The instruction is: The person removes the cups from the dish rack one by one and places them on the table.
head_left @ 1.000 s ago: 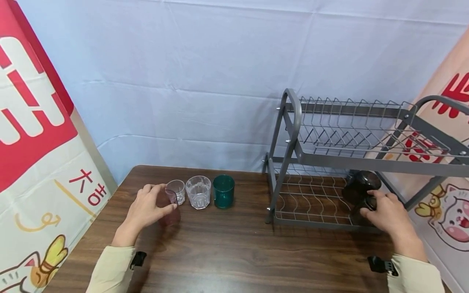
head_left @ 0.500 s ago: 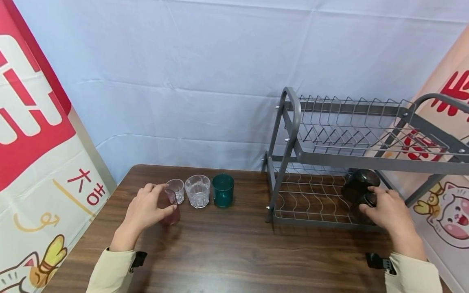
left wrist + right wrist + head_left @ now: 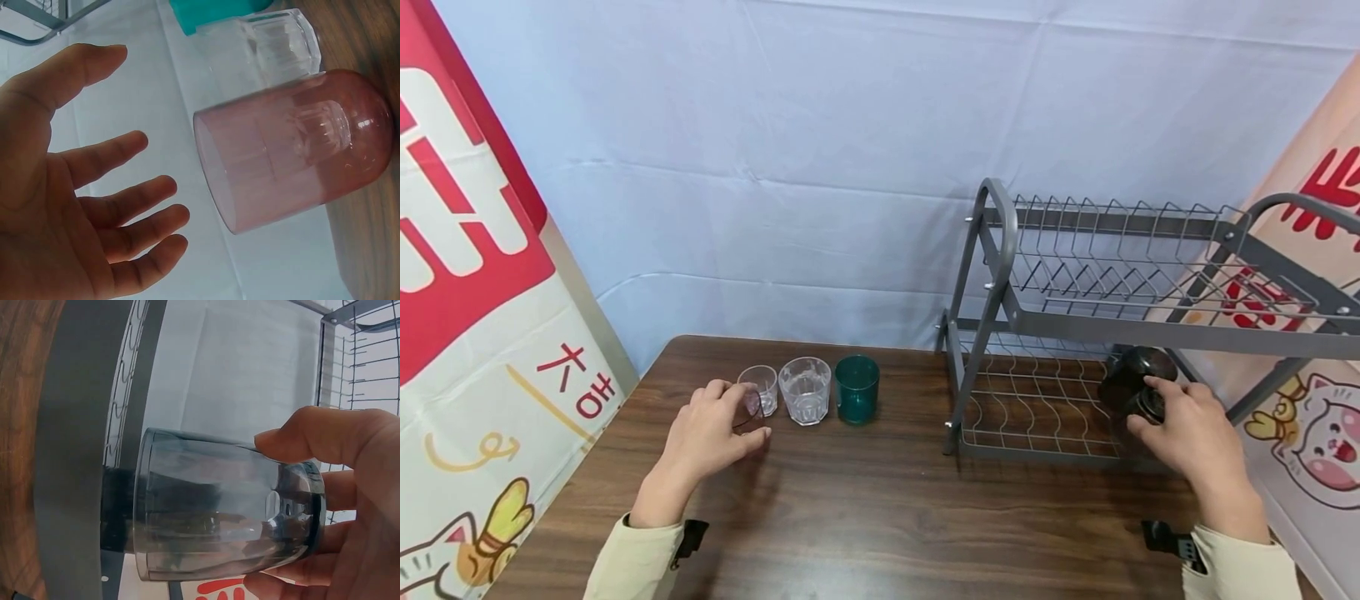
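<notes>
A left hand (image 3: pixel 703 437) hangs spread above a pink glass (image 3: pixel 262 156) while the right hand (image 3: pixel 1197 433) grips an upturned smoky glass (image 3: pixel 200 503) at a dish rack (image 3: pixel 1150 330).

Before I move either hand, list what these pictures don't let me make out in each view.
Head view: most of the pink glass, behind the left hand.
Head view: much of the held dark glass, behind the right hand.
Head view: the right end of the rack, cut off by the right edge.
Left wrist view: part of the green cup, cut off by the top edge.
</notes>
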### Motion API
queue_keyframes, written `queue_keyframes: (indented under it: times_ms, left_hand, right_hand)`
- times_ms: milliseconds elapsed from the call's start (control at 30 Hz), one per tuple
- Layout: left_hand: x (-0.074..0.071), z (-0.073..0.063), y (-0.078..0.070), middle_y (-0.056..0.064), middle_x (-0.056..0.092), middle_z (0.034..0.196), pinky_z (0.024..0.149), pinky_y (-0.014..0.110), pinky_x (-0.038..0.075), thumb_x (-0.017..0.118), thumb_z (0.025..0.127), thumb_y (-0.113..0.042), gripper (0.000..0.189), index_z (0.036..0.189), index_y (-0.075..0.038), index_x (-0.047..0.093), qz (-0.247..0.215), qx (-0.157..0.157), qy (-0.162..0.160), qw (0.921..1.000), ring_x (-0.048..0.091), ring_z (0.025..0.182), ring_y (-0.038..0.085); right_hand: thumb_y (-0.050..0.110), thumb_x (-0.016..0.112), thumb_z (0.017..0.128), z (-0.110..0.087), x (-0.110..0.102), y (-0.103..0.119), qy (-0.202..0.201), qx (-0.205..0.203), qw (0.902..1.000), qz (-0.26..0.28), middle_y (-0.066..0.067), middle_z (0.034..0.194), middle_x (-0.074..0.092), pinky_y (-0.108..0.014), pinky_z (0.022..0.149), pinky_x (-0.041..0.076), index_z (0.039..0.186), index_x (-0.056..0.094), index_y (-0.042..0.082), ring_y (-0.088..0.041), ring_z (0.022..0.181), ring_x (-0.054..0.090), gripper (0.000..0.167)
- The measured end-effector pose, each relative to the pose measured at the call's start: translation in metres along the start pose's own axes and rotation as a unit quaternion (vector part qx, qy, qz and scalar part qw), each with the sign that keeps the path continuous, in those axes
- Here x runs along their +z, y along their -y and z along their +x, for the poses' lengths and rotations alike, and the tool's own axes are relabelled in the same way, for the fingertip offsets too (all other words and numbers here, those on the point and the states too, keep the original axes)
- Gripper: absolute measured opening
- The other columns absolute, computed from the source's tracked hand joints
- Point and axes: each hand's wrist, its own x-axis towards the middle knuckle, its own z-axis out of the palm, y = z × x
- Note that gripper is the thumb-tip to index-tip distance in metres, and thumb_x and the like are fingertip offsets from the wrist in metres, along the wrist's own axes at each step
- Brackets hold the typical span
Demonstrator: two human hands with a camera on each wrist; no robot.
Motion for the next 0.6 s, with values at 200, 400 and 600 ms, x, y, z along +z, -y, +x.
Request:
queue_keyframes:
  times_ms: [200,400,600]
  left_hand:
    - [0.0,-0.002,-0.005,0.017,0.056,0.101,0.068,0.052,0.044,0.078,0.065,-0.04,0.057,0.11,-0.006,0.064,0.007,0.006,0.001,1.0,0.053,0.089,0.038]
    - [0.002,-0.004,-0.011,0.017,0.055,0.101,0.066,0.052,0.044,0.077,0.065,-0.04,0.059,0.11,-0.005,0.063,0.008,0.014,0.005,0.9999,0.053,0.087,0.038]
    - [0.005,-0.005,-0.018,0.015,0.053,0.099,0.065,0.051,0.043,0.078,0.066,-0.04,0.057,0.109,-0.006,0.063,0.004,0.022,0.005,0.9997,0.052,0.085,0.037]
  right_hand:
    - [0.026,0.068,0.079,-0.004,-0.002,0.008,0.01,-0.007,0.9999,0.004,-0.042,0.114,0.033,-0.064,0.063,0.036,0.132,0.041,-0.007,-0.058,0.095,0.038,0.068]
    - [0.026,0.069,0.078,-0.011,0.0,0.015,0.006,-0.007,1.0,0.001,-0.039,0.112,0.035,-0.064,0.062,0.037,0.131,0.044,-0.005,-0.056,0.097,0.039,0.067]
    - [0.024,0.071,0.076,-0.016,0.003,0.023,-0.005,-0.014,0.9999,0.001,-0.039,0.113,0.036,-0.066,0.063,0.036,0.128,0.046,-0.004,-0.057,0.097,0.038,0.064]
